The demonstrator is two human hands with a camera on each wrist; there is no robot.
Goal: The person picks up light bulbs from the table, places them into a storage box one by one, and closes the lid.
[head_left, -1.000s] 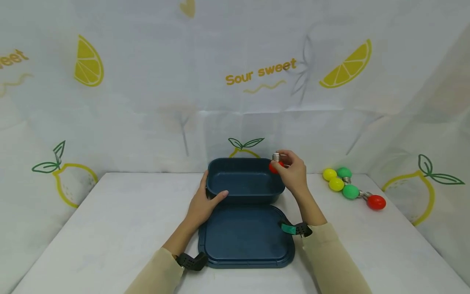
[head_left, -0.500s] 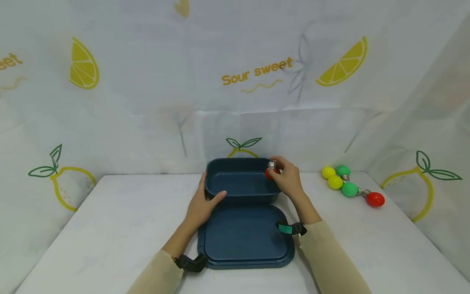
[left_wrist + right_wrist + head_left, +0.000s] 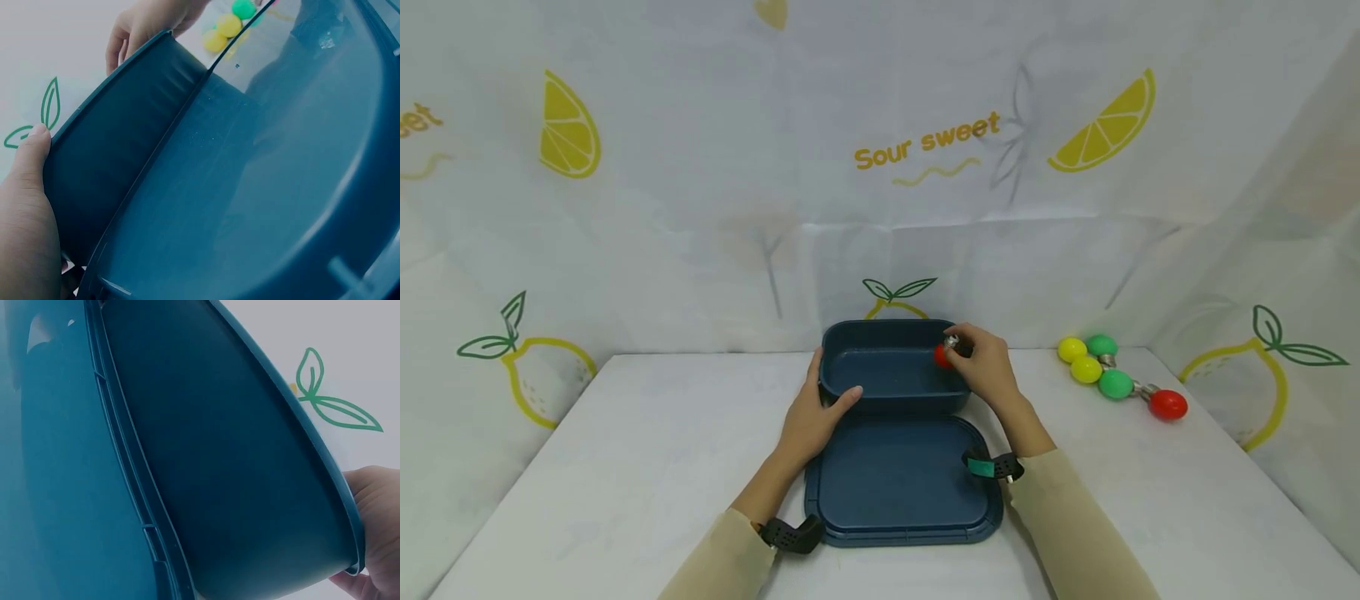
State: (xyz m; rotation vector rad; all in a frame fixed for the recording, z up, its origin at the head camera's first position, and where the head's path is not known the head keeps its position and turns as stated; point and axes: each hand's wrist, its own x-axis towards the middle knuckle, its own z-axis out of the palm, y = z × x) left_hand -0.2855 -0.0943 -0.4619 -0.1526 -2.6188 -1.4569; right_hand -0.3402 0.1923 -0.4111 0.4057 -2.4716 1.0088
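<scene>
A dark blue plastic box (image 3: 898, 406) stands near the back wall. My left hand (image 3: 808, 421) holds its left end, the thumb by the front edge and the other fingers along the side. In the right end, my right hand (image 3: 988, 367) pinches a red light bulb (image 3: 941, 357) inside the opening, silver screw base up and tilted. The wrist views show the box's front wall (image 3: 106, 156) with the left thumb (image 3: 32, 153) at its rim; the right hand (image 3: 382, 528) is beyond the rim, its bulb hidden there.
A matching blue lid (image 3: 904, 479) lies flat before the box. To the right, several more bulbs lie on the white table: yellow bulbs (image 3: 1086, 370), green bulbs (image 3: 1116, 384) and a red bulb (image 3: 1168, 405). A lemon-printed sheet (image 3: 700, 167) hangs behind.
My right hand has brought the red bulb leftward and down, from above the box's right rim to inside the opening. The left hand stays on the box.
</scene>
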